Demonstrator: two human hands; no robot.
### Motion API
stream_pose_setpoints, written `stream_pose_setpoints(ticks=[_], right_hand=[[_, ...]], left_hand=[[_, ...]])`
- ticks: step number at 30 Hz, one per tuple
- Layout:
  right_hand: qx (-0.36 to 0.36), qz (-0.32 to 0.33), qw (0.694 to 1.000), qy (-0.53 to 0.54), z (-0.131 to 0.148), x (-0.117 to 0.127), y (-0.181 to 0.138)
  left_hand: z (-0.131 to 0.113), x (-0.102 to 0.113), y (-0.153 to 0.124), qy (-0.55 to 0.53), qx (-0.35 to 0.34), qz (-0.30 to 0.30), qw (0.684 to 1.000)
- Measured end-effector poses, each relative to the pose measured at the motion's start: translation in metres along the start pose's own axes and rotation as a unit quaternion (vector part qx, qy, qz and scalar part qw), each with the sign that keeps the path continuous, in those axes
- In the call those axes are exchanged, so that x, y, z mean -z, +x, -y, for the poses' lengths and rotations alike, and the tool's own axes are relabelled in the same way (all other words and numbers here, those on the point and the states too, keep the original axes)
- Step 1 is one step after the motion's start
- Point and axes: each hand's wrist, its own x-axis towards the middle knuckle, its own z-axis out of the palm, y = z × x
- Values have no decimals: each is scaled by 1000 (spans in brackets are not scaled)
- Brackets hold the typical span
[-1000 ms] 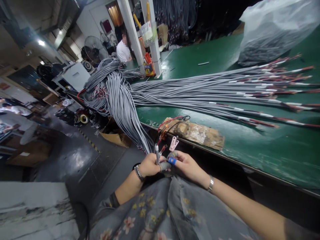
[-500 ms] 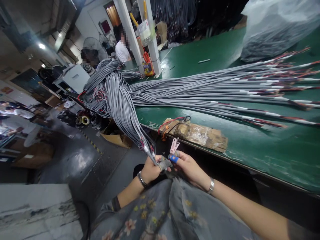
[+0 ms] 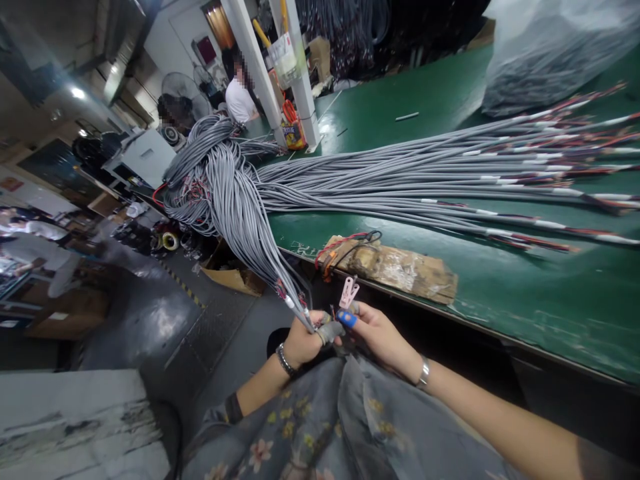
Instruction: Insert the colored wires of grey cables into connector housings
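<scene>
My left hand [image 3: 306,337] is closed around the end of a grey cable, its thumb wrapped in a grey covering. Beside it, my right hand [image 3: 377,330] pinches at the thin wires by the cable end, with blue tape on one digit. A pink clothespin [image 3: 349,292] stands just above the right fingertips; whether the hand touches it is hard to tell. From a large bundle of grey cables [image 3: 235,193], several strands hang over the table edge down to my left hand. The exact wires between the fingers are too small to make out.
Long grey cables with stripped ends [image 3: 400,170] lie across the green table [image 3: 525,313]. A taped cardboard-like block [image 3: 395,267] with red and black leads rests at the near edge. White posts [image 3: 295,73] and a plastic bag [image 3: 550,60] stand farther back. A person [image 3: 241,97] sits behind.
Small dark and orange wire tips now show between my hands at the fingertips. Both hands stay nearly in place, and the camera view has shifted slightly.
</scene>
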Motion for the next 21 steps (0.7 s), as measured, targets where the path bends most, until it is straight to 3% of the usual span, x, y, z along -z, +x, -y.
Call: stream_pose_setpoints(ticks=[9, 21], right_hand=[[13, 13, 1000, -6, -7, 5, -2], [-16, 72, 996, 46, 14, -9, -2]], left_hand=[[0, -3, -2, -58, 19, -49, 997], [0, 4, -3, 3, -12, 24, 1000]])
